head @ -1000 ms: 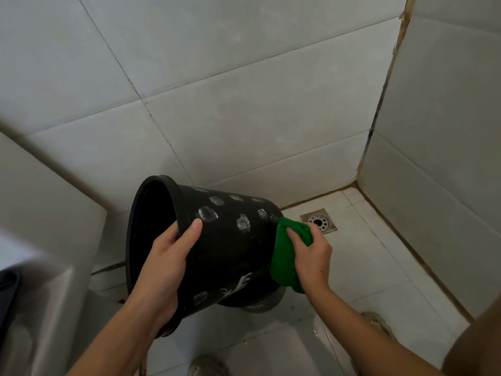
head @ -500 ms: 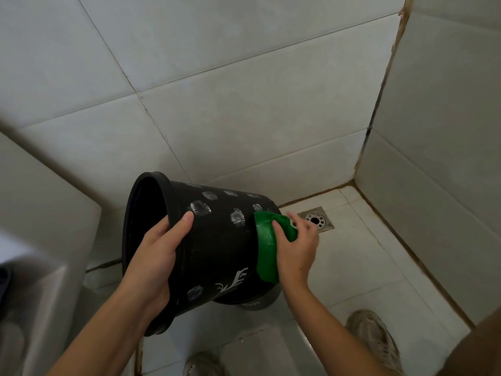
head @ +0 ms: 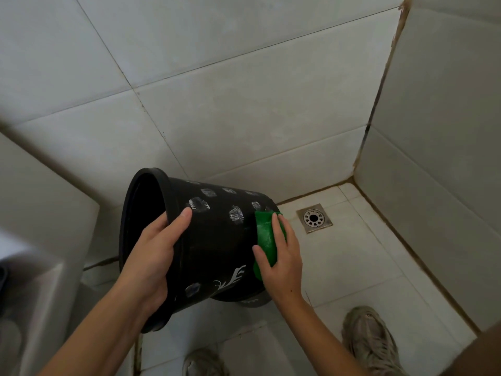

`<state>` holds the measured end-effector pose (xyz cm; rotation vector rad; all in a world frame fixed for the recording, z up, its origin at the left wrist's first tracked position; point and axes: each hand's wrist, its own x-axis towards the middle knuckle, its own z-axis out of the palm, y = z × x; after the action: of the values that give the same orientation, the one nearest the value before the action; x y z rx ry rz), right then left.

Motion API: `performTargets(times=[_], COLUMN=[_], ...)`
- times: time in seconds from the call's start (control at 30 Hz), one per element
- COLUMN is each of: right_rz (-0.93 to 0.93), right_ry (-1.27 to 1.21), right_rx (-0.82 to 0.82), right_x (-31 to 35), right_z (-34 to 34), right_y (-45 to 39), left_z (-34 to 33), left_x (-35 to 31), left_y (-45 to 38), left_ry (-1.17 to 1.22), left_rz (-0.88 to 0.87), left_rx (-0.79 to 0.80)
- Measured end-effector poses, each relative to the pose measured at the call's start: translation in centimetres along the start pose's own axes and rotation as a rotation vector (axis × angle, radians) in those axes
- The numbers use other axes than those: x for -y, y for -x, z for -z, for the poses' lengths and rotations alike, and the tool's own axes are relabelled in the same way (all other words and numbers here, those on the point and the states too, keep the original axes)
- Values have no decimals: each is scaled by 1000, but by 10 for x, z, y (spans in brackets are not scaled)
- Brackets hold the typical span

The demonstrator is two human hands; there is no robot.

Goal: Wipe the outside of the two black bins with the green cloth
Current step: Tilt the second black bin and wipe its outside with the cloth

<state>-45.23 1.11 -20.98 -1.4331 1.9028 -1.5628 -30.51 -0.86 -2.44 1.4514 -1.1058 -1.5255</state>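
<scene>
Holding the black bin [head: 217, 245] up off the floor [head: 352, 267], tipped on its side, mouth to the left, base toward the corner of the tiled floor. Nearest us, the left hand [head: 151, 256] clamps the rim, thumb outside, fingers curled inside. That's the only real support, so if that grip slackens while the other hand pushes, I'd say the bin twists or drops onto the shoes [head: 371, 340] below. The right hand [head: 282, 256] presses the green cloth [head: 267, 234] flat against the wall near the base, closed over it. The cloth is bunched small, so it could slide out from under the palm and leave patches missed. The bin itself: glossy black plastic, rows of pale slotted patches, a white branching motif low down. Beyond it, the floor drain [head: 314, 218] sits by the corner. The second bin isn't in view.
</scene>
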Motion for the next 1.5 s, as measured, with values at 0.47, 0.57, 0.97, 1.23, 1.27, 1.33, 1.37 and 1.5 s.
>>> performTargets(times=[0.47,0.57,0.97,1.23,1.27,1.33,1.37,1.5], right_rz=[-1,-16,-87,11,-58,-144,-147,25], right_ry=[-4,-5,-24,-38,-57,-64,-61,-53], right_rx=[-155,-169,-150,-127,-142,-175,-186,-140], right_x=[2,6,7,3,2,7,12,26], right_z=[-12,-15,-13,-14,-15,-18,-21,-26], right_y=[6,11,10,17,14,16,19,35], left_z=[-2,-3,-7,-8,-8,-9,-9,-8], left_x=[5,6,6,6,6,7,8,9], left_y=[4,4,8,9,10,10,9,8], left_ry=[12,26,-9,-4,-1,-10,-16,-24], left_rz=[-26,-38,-61,-62,-63,-72,-77,-83], left_rx=[42,41,43,52,56,60,59,47])
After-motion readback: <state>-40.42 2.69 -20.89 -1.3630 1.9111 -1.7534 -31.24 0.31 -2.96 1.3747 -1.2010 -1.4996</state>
